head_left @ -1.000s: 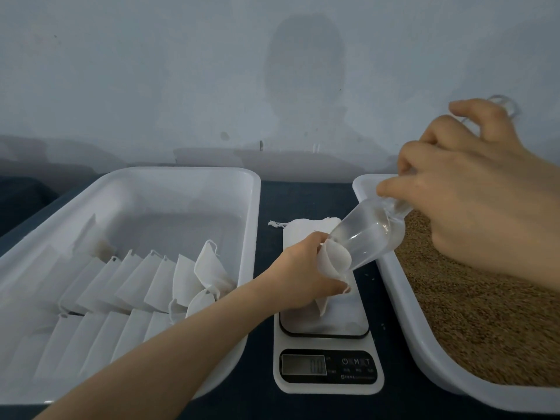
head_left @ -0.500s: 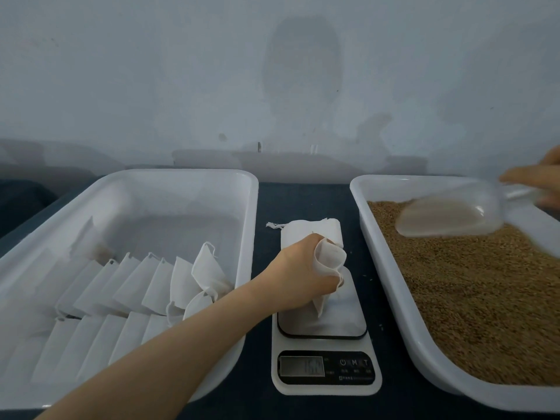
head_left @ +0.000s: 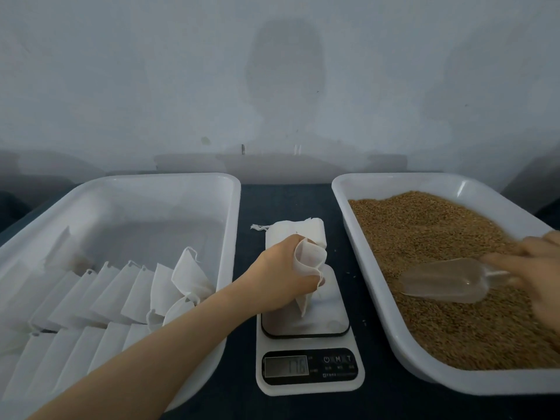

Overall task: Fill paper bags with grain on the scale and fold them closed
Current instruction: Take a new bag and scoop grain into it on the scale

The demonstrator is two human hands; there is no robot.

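Downward and toward the lower right is where my right hand (head_left: 535, 268) has carried the clear plastic scoop (head_left: 448, 281) since half a second ago, from above the heap into the loose brown grain (head_left: 439, 237). The fingers are wrapped round the handle, though motion blur smears them. My left hand (head_left: 281, 278), at the frame's centre, has not shifted: it clasps the small white paper bag (head_left: 310, 262) by its neck, mouth held open, with the bag's foot on the platform of the white digital kitchen scale (head_left: 328, 313). Just behind the scale lies a flat stack of empty white bags (head_left: 306, 230) on the dark tabletop (head_left: 285, 201). At the left, the white plastic tray (head_left: 235, 225) holds rows of folded bags (head_left: 100, 292). At the right, a matching tray (head_left: 375, 292) holds the grain. I judge the bag only part filled. The scoop is wider than the bag's mouth, so a hasty tip could scatter grain onto the tabletop, where a few stray kernels (head_left: 363, 322) already lie. The weight of my left hand on the bag could also falsify the reading, and the thin paper could buckle. The display (head_left: 286, 365) seems to show 176, with any decimal point unclear. Beside it are a power symbol, M and T, and the small print below is unreadable.
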